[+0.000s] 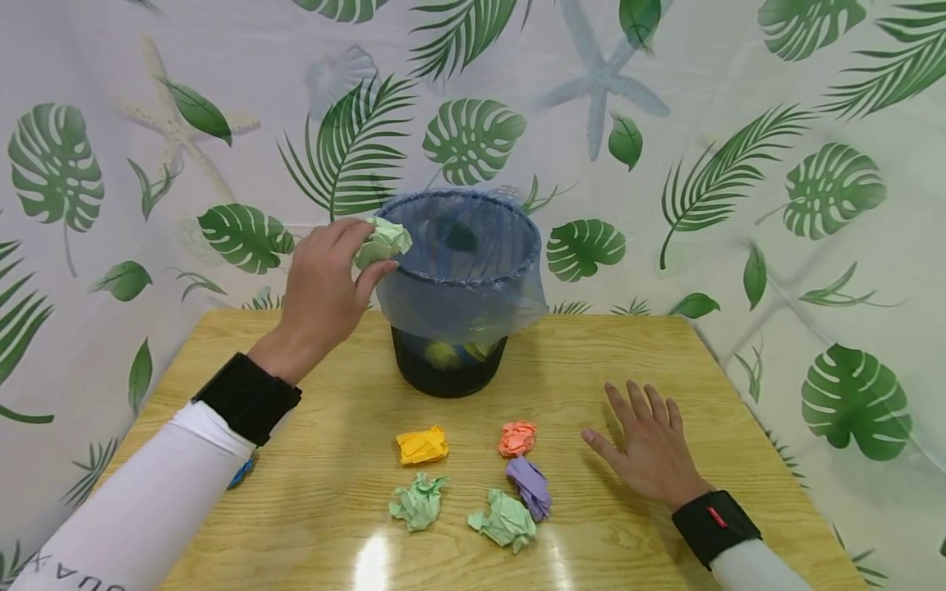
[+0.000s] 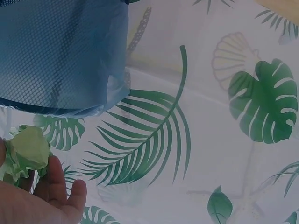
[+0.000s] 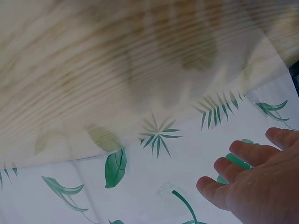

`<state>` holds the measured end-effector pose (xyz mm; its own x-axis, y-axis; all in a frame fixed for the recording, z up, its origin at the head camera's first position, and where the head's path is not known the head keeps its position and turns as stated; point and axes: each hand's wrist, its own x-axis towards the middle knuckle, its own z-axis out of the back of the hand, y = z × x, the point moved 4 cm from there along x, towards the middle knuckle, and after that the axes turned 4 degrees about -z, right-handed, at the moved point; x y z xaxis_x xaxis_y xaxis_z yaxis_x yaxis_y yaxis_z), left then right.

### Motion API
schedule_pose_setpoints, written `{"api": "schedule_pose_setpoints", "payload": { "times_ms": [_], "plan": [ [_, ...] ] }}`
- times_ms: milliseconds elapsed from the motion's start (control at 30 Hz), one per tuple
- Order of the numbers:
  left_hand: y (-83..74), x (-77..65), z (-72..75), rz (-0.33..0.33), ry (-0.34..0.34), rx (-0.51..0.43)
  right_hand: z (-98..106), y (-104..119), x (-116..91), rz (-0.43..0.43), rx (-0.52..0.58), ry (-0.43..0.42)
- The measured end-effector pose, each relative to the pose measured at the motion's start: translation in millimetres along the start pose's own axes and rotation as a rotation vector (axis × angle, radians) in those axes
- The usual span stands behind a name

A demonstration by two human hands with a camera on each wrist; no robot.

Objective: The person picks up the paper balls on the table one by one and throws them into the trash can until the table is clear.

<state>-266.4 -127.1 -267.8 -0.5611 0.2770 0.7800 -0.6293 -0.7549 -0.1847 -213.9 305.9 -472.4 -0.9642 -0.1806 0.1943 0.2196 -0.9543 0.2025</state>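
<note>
My left hand (image 1: pixel 325 279) pinches a crumpled light green paper ball (image 1: pixel 386 241) between thumb and fingers, at the left rim of the bin. The same paper ball (image 2: pixel 29 151) shows in the left wrist view, just off the bin's side. The bin (image 1: pixel 451 382) is black mesh, lined with a translucent bluish plastic bag (image 1: pixel 458 308) folded over its rim. Over the table's right side, my right hand (image 1: pixel 650 451) has its fingers spread and holds nothing. Nearest to it lie a purple crumpled paper (image 1: pixel 530 487) and an orange-pink paper ball (image 1: pixel 517 439).
A yellow crumpled paper (image 1: pixel 423 446) and two more light green balls, one left (image 1: pixel 418 501) and one right (image 1: pixel 504 520), lie on the wooden table (image 1: pixel 310 501). A blue piece (image 1: pixel 242 472) is partly hidden by my left sleeve. A leaf-patterned sheet (image 1: pixel 702 164) hangs behind.
</note>
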Motion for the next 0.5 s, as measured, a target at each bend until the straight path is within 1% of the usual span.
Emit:
{"api": "schedule_pose_setpoints", "payload": {
  "times_ms": [133,233,500],
  "plan": [
    [-1.7,12.8,-3.4,0.002,-0.002,0.000,1,0,0,0.001,0.000,-0.008],
    [-3.0,20.9,-7.5,0.022,0.016,-0.007,2,0,-1,0.007,-0.001,-0.019],
    [-9.8,33.4,-25.3,0.089,0.114,-0.012,3,1,-2,0.000,-0.002,-0.010]
  ]
}}
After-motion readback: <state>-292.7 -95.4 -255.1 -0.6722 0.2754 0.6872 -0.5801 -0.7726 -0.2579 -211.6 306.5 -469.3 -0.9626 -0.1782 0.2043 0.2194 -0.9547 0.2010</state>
